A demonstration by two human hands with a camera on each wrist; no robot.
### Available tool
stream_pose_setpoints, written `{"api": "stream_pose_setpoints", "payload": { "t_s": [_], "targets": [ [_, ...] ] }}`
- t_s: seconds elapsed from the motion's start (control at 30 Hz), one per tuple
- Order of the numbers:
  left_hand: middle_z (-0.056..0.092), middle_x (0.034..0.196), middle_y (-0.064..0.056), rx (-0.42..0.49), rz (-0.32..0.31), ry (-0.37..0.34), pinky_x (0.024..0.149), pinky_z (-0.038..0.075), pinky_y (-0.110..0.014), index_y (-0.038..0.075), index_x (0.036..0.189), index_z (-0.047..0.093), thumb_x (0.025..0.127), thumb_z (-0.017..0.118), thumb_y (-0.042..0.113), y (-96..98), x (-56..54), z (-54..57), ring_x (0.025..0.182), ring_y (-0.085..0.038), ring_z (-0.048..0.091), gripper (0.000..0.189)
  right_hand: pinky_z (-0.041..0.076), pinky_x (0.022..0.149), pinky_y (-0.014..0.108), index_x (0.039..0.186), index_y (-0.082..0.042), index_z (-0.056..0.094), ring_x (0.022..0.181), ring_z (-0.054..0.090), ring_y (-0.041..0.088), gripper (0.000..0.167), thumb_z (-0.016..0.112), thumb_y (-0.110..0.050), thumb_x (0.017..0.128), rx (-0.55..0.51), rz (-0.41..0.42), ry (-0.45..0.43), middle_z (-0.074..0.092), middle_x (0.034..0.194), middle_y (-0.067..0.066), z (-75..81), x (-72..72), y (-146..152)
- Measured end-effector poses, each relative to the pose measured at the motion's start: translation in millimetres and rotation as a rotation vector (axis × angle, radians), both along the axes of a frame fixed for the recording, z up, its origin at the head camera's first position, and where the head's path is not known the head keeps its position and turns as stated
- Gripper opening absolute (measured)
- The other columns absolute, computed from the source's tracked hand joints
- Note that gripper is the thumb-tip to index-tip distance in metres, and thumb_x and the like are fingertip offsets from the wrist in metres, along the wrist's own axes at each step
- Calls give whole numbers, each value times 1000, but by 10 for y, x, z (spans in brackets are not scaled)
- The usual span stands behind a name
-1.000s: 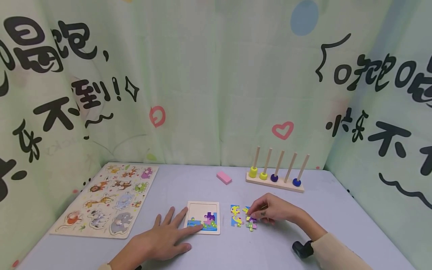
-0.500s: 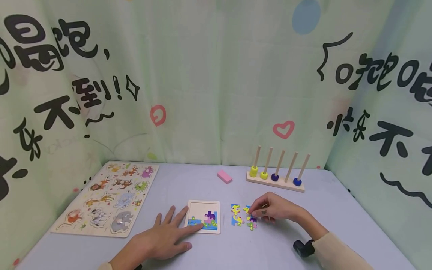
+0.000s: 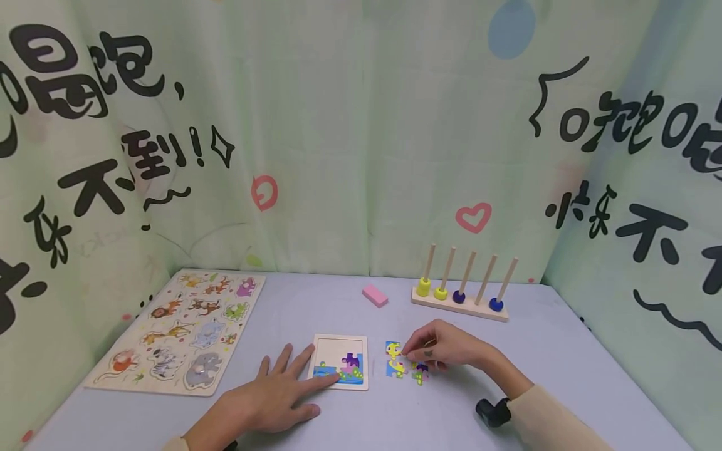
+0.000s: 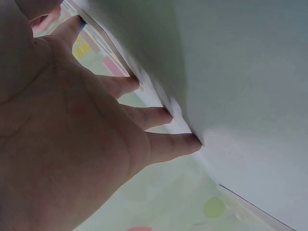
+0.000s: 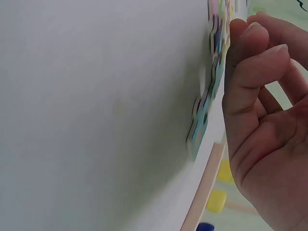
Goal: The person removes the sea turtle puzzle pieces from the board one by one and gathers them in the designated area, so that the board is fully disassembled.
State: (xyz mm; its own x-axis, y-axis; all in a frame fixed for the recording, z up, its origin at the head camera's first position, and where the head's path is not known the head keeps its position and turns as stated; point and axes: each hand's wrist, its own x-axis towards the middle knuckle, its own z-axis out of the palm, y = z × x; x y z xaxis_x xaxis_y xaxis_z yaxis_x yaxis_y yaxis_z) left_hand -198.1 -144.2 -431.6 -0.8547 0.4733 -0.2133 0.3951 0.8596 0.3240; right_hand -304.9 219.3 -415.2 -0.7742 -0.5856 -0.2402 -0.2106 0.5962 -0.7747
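Note:
My left hand (image 3: 271,394) is spread flat at the left of a small wooden puzzle tray (image 3: 338,344), its index finger and thumb toward the tray's lower left part. Blue, green and purple pieces (image 3: 351,366) fill the tray's lower part. My right hand (image 3: 451,344) has curled fingers low over loose jigsaw pieces. Its fingertips overlap the right edge of a yellow-and-blue piece (image 3: 393,349); I cannot tell whether they pinch one. Below lie another yellow-and-blue piece (image 3: 395,369) and a green-and-purple piece (image 3: 420,374). In the right wrist view, blue-edged pieces (image 5: 199,125) lie beside the curled fingers (image 5: 252,72).
A large wooden animal puzzle board (image 3: 180,332) lies at the left. At the back stand a pink block (image 3: 375,295) and, to its right, a peg rack (image 3: 459,304) with yellow and blue beads. Printed curtains enclose the table (image 3: 361,426) behind and at both sides.
My right hand has shifted a little to the left over the loose pieces, covering the upper right one that showed before. The left hand and the tray have stayed in place.

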Motion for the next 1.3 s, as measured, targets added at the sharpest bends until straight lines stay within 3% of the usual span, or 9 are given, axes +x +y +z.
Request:
{"api": "stream_pose_setpoints", "payload": {
  "t_s": [0.17, 0.67, 1.0, 1.3],
  "targets": [
    [19, 178, -14, 0, 2, -8, 119, 17, -85, 56, 155, 44, 103, 62, 53, 2, -6, -1, 161, -57, 13, 54, 41, 52, 22, 109, -14, 81, 62, 53, 12, 13, 74, -22, 100, -8, 11, 8, 71, 83, 1, -40, -16, -216],
    [17, 179, -11, -32, 25, -26, 120, 16, -84, 61, 153, 42, 103, 61, 56, 10, -14, 12, 161, -57, 13, 54, 40, 53, 22, 107, -16, 83, 61, 51, 14, 11, 74, -18, 100, -8, 106, 61, 74, 91, 1, -53, -147, -867],
    [16, 179, -12, -31, 18, -26, 119, 16, -85, 60, 154, 41, 103, 60, 55, -6, -18, 10, 161, -58, 13, 54, 46, 67, 23, 102, -13, 83, 80, 59, 12, 8, 76, -14, 98, 60, 156, 177, 79, 98, 1, -41, -175, -1050],
    [16, 179, -14, -23, 1, -18, 118, 18, -85, 59, 155, 41, 104, 59, 55, -5, -12, 14, 160, -59, 13, 54, 45, 59, 23, 98, -12, 84, 69, 56, 11, 7, 77, -13, 97, 72, 122, 158, 78, 92, 0, -34, -146, -1093]
  ]
}}
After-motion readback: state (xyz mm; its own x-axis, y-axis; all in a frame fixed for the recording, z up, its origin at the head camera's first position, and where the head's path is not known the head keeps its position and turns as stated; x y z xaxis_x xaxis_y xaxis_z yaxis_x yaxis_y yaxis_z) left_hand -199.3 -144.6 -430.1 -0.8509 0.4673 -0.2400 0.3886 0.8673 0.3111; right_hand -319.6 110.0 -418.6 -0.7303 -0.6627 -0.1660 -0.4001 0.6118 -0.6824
